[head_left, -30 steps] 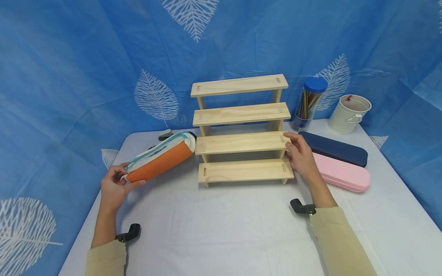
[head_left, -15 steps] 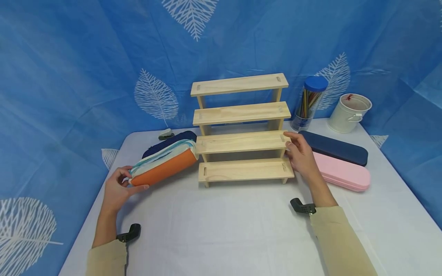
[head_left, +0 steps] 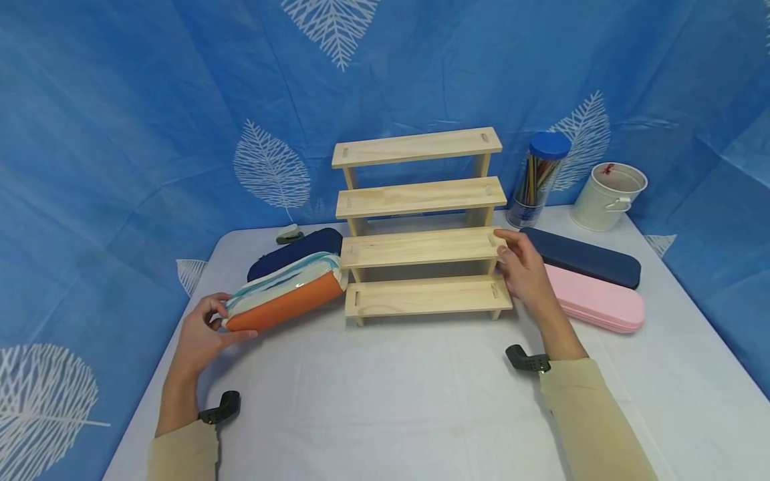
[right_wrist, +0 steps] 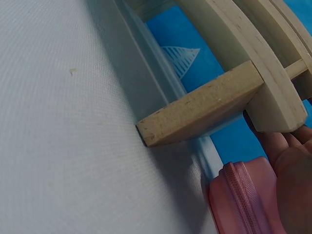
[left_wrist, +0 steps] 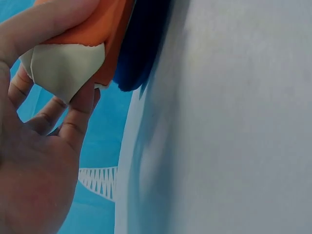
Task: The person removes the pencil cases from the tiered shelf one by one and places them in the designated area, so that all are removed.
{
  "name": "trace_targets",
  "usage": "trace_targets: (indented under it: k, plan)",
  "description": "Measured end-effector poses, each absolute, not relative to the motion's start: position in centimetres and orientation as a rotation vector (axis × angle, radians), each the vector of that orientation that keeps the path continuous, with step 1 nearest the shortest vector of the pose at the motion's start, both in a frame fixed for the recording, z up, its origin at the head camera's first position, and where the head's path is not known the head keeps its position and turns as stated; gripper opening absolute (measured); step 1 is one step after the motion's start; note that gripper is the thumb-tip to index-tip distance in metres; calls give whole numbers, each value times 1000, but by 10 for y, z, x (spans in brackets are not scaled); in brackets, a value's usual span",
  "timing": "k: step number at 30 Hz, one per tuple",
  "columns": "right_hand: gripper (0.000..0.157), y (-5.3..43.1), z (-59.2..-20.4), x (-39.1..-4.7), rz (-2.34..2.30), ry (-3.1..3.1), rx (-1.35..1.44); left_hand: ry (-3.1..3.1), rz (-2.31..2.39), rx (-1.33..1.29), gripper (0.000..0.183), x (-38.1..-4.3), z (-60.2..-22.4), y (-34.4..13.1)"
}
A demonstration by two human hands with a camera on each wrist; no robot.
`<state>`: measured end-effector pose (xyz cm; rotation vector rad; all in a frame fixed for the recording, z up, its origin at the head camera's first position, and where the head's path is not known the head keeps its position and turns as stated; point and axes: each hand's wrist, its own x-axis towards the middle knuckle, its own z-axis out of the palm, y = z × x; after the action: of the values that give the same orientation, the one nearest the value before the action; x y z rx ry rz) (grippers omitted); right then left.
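Note:
My left hand (head_left: 201, 337) grips the left end of an orange and white pencil case (head_left: 291, 302) with blue streaks on top. In the left wrist view, the thumb lies on the orange side and the fingers support the cream end from the other side. The case tilts up to the right, its far end right at the left edge of the wooden tiered shelf (head_left: 421, 247). My right hand (head_left: 525, 277) holds the shelf's right end at the second tier from the bottom. In the right wrist view, its fingers go behind the wooden board (right_wrist: 280, 107).
A dark blue pouch (head_left: 295, 252) lies behind the pencil case, near a small grey-green item (head_left: 290, 234). Right of the shelf lie a navy case (head_left: 583, 259) and a pink zipped case (head_left: 595, 298). Behind stand a blue-lidded pencil tube (head_left: 537, 180) and a white bucket (head_left: 601, 200).
My left hand has brought the pencil case toward me and slightly right, uncovering the dark blue pouch behind it. My right hand has stayed at the shelf.

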<state>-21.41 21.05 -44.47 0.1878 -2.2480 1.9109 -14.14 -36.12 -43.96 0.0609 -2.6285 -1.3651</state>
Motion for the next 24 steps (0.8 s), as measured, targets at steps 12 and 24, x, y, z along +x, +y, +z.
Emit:
trace_targets:
  k: [12, 24]
  plan:
    - [36, 212, -445, -212, 1903, -2261, 175, -2684, -1326, -10, 58, -135, -443, -372]
    - [38, 210, -443, -212, 1924, -2266, 182, -2744, -1242, -48, 58, -140, -453, -367]
